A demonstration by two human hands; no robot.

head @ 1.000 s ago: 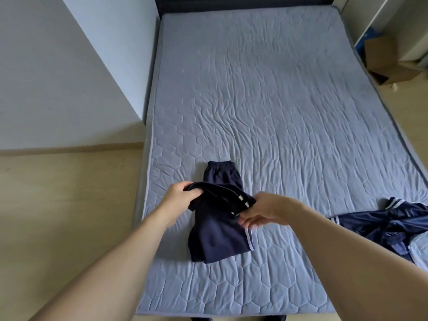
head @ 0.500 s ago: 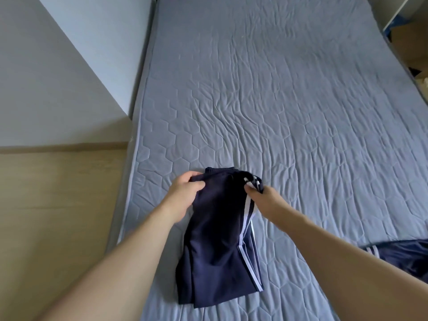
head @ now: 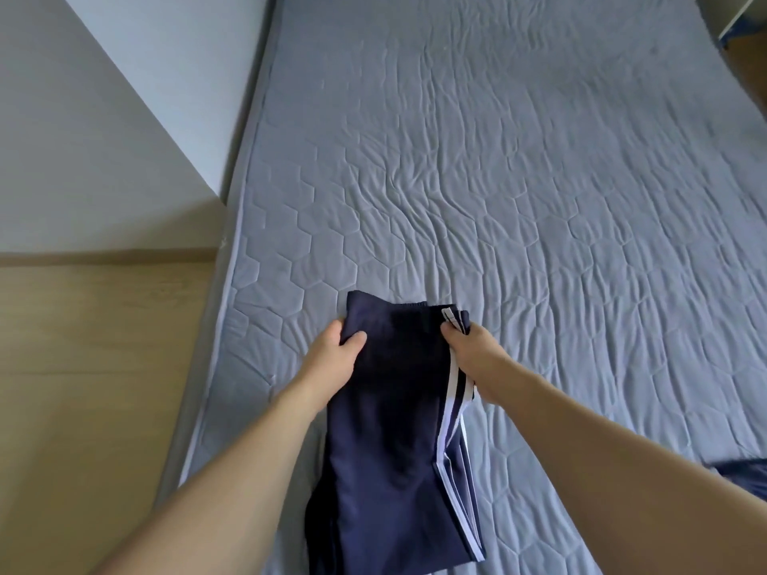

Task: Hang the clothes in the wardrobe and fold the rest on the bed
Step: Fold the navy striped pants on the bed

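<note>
Navy track pants [head: 394, 429] with white side stripes lie folded lengthwise on the grey-blue quilted bed [head: 519, 180], near its left front corner. My left hand [head: 336, 359] grips the left side of the upper folded end, thumb on top. My right hand [head: 473, 350] pinches the right side of that end, by the stripes. Both forearms reach in from the bottom of the view.
A second navy garment [head: 743, 475] shows at the right edge of the bed, mostly out of view. A white wall [head: 103, 118] and wooden floor [head: 95, 388] lie to the left of the bed. A white furniture edge [head: 743, 14] shows at top right.
Both hands carried the pants' lower end up and over and laid it level with the far end. The fold now lies flat. The view has moved left and closer.
</note>
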